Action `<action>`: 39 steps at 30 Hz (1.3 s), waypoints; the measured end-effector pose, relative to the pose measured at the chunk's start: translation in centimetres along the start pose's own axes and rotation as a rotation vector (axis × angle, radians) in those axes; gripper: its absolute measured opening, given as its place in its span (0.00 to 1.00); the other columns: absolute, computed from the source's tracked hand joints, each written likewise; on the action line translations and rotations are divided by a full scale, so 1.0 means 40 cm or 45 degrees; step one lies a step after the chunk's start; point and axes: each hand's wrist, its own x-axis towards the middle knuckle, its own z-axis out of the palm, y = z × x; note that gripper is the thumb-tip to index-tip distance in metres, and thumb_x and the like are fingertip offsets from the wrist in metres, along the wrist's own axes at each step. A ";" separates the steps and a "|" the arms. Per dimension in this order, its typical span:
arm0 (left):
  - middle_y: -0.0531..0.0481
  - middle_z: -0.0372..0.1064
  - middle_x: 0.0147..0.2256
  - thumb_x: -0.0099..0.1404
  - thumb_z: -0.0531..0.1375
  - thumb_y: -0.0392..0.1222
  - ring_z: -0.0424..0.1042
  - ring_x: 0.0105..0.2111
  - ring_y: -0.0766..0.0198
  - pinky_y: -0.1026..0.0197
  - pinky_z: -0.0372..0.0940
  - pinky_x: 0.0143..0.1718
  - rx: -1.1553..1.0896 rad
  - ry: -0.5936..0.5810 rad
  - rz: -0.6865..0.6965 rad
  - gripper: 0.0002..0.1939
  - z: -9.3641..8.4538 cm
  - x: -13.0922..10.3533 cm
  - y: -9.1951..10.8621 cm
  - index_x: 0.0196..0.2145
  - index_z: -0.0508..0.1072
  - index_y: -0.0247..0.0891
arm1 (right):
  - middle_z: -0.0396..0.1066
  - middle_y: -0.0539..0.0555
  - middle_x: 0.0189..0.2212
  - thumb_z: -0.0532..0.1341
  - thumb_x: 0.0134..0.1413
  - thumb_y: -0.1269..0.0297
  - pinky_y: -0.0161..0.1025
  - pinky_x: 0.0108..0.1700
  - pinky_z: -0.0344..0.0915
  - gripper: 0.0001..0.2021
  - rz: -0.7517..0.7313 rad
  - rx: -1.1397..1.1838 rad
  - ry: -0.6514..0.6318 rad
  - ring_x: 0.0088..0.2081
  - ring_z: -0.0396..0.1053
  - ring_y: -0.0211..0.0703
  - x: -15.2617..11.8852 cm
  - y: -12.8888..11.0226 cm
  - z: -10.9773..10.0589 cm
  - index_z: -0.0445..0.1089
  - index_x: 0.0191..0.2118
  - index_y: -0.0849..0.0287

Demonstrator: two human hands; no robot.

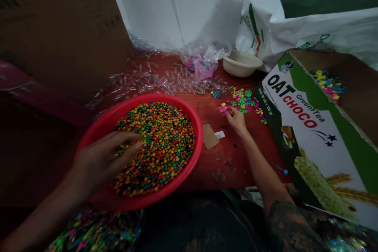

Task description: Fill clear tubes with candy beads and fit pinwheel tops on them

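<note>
My left hand [103, 161] hovers over the near left side of a red basin [198, 126], its fingers stretched out and apart with nothing seen in them. Small round multicoloured candies [159, 145] fill the basin. On the red table, my right hand [235, 120] pinches a small pink plastic piece [223, 109] between thumb and fingertips; its exact kind is hard to make out. Just beyond that hand lies a loose cluster of small colourful plastic wheels [243, 100], green, yellow, pink and blue.
Clear plastic tubes [159, 75] lie scattered along the back, beside a plastic bag of pink pieces [202, 63] and a cream bowl [242, 63]. An open carton [313, 126] of colourful parts stands at right. A brown cardboard piece [209, 137] lies beside the basin.
</note>
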 end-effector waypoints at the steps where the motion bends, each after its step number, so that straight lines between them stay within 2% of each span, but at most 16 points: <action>1: 0.57 0.72 0.39 0.62 0.51 0.52 0.69 0.37 0.64 0.68 0.62 0.36 -0.071 -0.065 0.039 0.16 0.020 0.034 0.021 0.40 0.70 0.41 | 0.73 0.54 0.29 0.54 0.50 0.61 0.35 0.35 0.63 0.16 -0.034 0.049 0.048 0.30 0.68 0.40 -0.016 -0.004 -0.012 0.71 0.42 0.64; 3: 0.52 0.72 0.39 0.63 0.51 0.50 0.70 0.37 0.64 0.66 0.63 0.37 -0.204 -0.133 0.157 0.15 0.066 0.099 0.086 0.40 0.70 0.41 | 0.73 0.53 0.30 0.54 0.51 0.60 0.36 0.35 0.64 0.17 -0.116 0.134 0.100 0.31 0.68 0.40 -0.050 -0.023 -0.031 0.71 0.43 0.63; 7: 0.44 0.69 0.44 0.64 0.51 0.49 0.68 0.43 0.60 0.59 0.62 0.46 -0.240 -0.049 0.393 0.19 0.153 0.200 0.238 0.47 0.67 0.36 | 0.74 0.52 0.30 0.56 0.52 0.62 0.34 0.34 0.64 0.16 -0.297 0.163 0.123 0.29 0.69 0.38 -0.103 -0.090 -0.057 0.70 0.45 0.61; 10: 0.41 0.68 0.45 0.63 0.52 0.49 0.69 0.43 0.57 0.57 0.62 0.43 -0.196 -0.151 0.450 0.20 0.208 0.250 0.311 0.49 0.64 0.34 | 0.74 0.52 0.30 0.57 0.52 0.64 0.34 0.35 0.65 0.16 -0.389 0.188 0.112 0.29 0.69 0.37 -0.125 -0.139 -0.075 0.70 0.46 0.60; 12: 0.42 0.70 0.40 0.65 0.49 0.46 0.70 0.39 0.58 0.59 0.63 0.38 -0.199 -0.207 0.460 0.16 0.242 0.273 0.332 0.45 0.67 0.35 | 0.73 0.52 0.32 0.57 0.51 0.64 0.34 0.34 0.65 0.16 -0.357 0.271 0.114 0.30 0.69 0.37 -0.132 -0.160 -0.083 0.69 0.47 0.59; 14: 0.45 0.71 0.34 0.66 0.47 0.45 0.70 0.34 0.60 0.62 0.61 0.34 -0.206 -0.206 0.486 0.16 0.271 0.291 0.339 0.41 0.69 0.35 | 0.72 0.50 0.30 0.58 0.50 0.62 0.33 0.30 0.65 0.17 -0.237 0.430 0.135 0.26 0.66 0.35 -0.133 -0.169 -0.085 0.69 0.47 0.58; 17: 0.46 0.70 0.30 0.65 0.46 0.47 0.69 0.29 0.61 0.63 0.57 0.28 -0.158 -0.208 0.438 0.16 0.300 0.317 0.342 0.38 0.70 0.36 | 0.65 0.45 0.23 0.58 0.49 0.60 0.31 0.22 0.61 0.19 0.011 0.884 0.109 0.17 0.57 0.30 -0.121 -0.168 -0.079 0.66 0.48 0.55; 21: 0.44 0.71 0.29 0.64 0.47 0.46 0.69 0.30 0.59 0.62 0.57 0.28 -0.008 -0.299 0.332 0.17 0.310 0.346 0.351 0.34 0.71 0.36 | 0.57 0.41 0.18 0.57 0.44 0.62 0.29 0.18 0.56 0.17 0.318 1.427 -0.062 0.13 0.44 0.26 -0.099 -0.154 -0.066 0.66 0.44 0.54; 24: 0.41 0.71 0.31 0.63 0.47 0.43 0.70 0.33 0.55 0.59 0.58 0.32 0.042 -0.289 0.430 0.15 0.314 0.342 0.360 0.36 0.72 0.35 | 0.54 0.40 0.17 0.57 0.41 0.64 0.28 0.17 0.52 0.15 0.454 1.477 -0.072 0.13 0.42 0.26 -0.098 -0.146 -0.059 0.67 0.40 0.56; 27: 0.37 0.70 0.33 0.60 0.49 0.36 0.70 0.36 0.51 0.55 0.59 0.37 0.036 -0.254 0.518 0.13 0.322 0.327 0.376 0.36 0.71 0.32 | 0.58 0.42 0.18 0.60 0.43 0.63 0.28 0.17 0.53 0.14 0.391 1.258 0.135 0.15 0.48 0.27 -0.109 -0.145 -0.056 0.67 0.39 0.58; 29: 0.38 0.70 0.30 0.58 0.51 0.36 0.71 0.35 0.52 0.55 0.60 0.37 -0.112 -0.294 0.434 0.10 0.322 0.323 0.390 0.33 0.71 0.32 | 0.61 0.43 0.20 0.60 0.45 0.61 0.29 0.19 0.55 0.13 0.274 1.137 0.263 0.16 0.51 0.27 -0.116 -0.143 -0.057 0.68 0.39 0.59; 31: 0.42 0.69 0.26 0.58 0.52 0.39 0.71 0.30 0.56 0.58 0.61 0.33 -0.458 -0.432 0.220 0.09 0.318 0.331 0.404 0.30 0.70 0.33 | 0.63 0.45 0.22 0.59 0.47 0.60 0.29 0.20 0.56 0.13 0.174 1.090 0.305 0.17 0.52 0.28 -0.118 -0.138 -0.059 0.68 0.39 0.59; 35: 0.51 0.64 0.18 0.59 0.50 0.42 0.66 0.19 0.66 0.62 0.62 0.26 -1.249 -0.855 -0.243 0.11 0.312 0.356 0.409 0.24 0.66 0.35 | 0.63 0.45 0.25 0.58 0.51 0.58 0.30 0.21 0.60 0.16 0.067 1.058 0.231 0.18 0.56 0.29 -0.118 -0.120 -0.064 0.64 0.46 0.56; 37: 0.53 0.61 0.15 0.57 0.50 0.41 0.64 0.15 0.67 0.63 0.61 0.23 -1.441 -1.006 -0.410 0.10 0.319 0.361 0.399 0.22 0.64 0.35 | 0.63 0.45 0.24 0.56 0.54 0.58 0.31 0.22 0.62 0.19 0.015 0.957 0.162 0.18 0.57 0.30 -0.118 -0.111 -0.069 0.61 0.51 0.55; 39: 0.54 0.60 0.14 0.56 0.50 0.40 0.62 0.14 0.68 0.63 0.59 0.20 -1.401 -1.002 -0.436 0.10 0.327 0.361 0.386 0.20 0.63 0.35 | 0.66 0.47 0.25 0.55 0.54 0.60 0.32 0.27 0.65 0.17 -0.114 0.702 0.149 0.22 0.63 0.32 -0.119 -0.102 -0.074 0.62 0.51 0.56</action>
